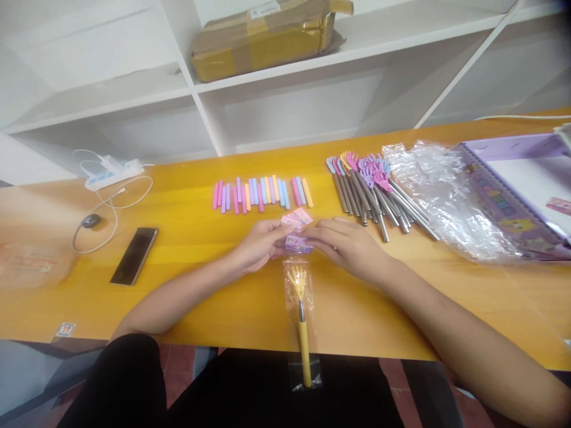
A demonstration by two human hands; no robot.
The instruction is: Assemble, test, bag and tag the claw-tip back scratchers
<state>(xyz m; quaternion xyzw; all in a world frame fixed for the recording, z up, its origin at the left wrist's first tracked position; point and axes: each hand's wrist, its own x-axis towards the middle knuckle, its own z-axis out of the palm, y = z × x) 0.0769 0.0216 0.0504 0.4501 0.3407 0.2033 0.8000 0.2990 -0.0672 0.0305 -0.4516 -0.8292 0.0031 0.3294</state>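
Note:
My left hand is closed, with small printed cards between thumb and fingers. A pink card sticks up above the grip, and a purple card shows below. From the other side, the bent fingers of my right hand pinch the cards' right edge. Just below both hands, a yellow back scratcher lies in a clear plastic sleeve. Its hand-shaped end points away from me, and the handle end reaches past the table's front edge. How many cards I hold is hidden.
Pastel sticks lie in a row behind my hands. Several metal back scratchers are piled right of them, then clear plastic sleeves and a purple box. A phone and a power strip are left.

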